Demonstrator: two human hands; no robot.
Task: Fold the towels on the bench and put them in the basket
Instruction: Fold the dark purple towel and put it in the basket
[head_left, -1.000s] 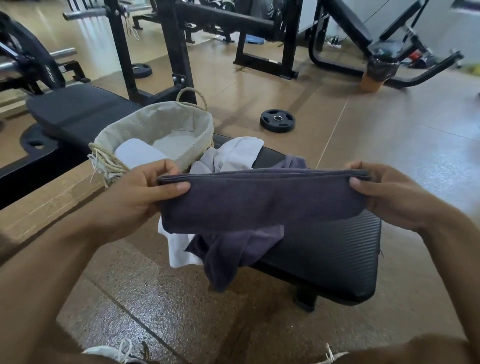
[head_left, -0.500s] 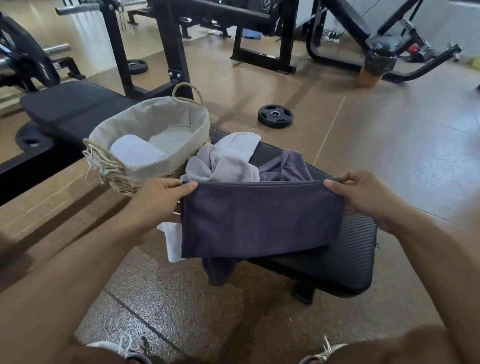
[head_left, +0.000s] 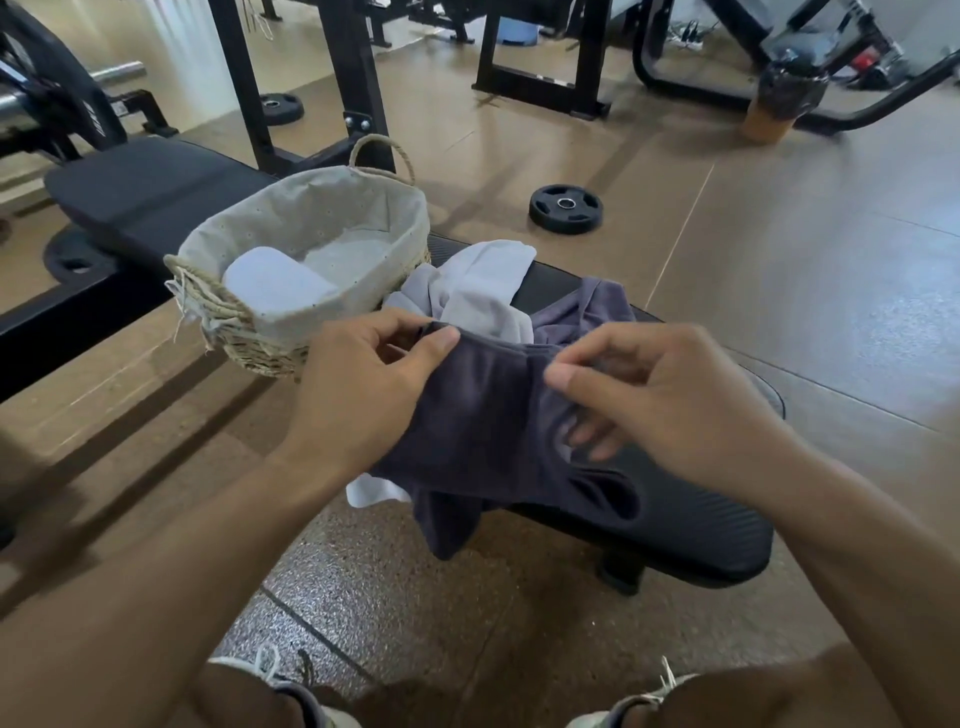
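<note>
Holding a dark purple towel (head_left: 483, 410) in the air just in front of the basket (head_left: 306, 270), the left hand (head_left: 358, 395) pinches its top edge between thumb and fingers (head_left: 441, 338), while the right hand (head_left: 660, 410) has its fingers curled into the cloth at the other end. It looks light, limp and soft: it sags between the grips and a fold droops open below the right hand, so it will not keep a crease unless the corners are matched and held. The top corners seem the best places to grip.

Beside the basket, a pale towel (head_left: 483, 291) and another purple towel (head_left: 592, 306) lie crumpled on the padded black counter (head_left: 691, 525). Inside the basket sits a folded white towel (head_left: 270, 286).

Beyond the basket lie a tiled floor, a weight plate (head_left: 566, 208) and black gym frames.
</note>
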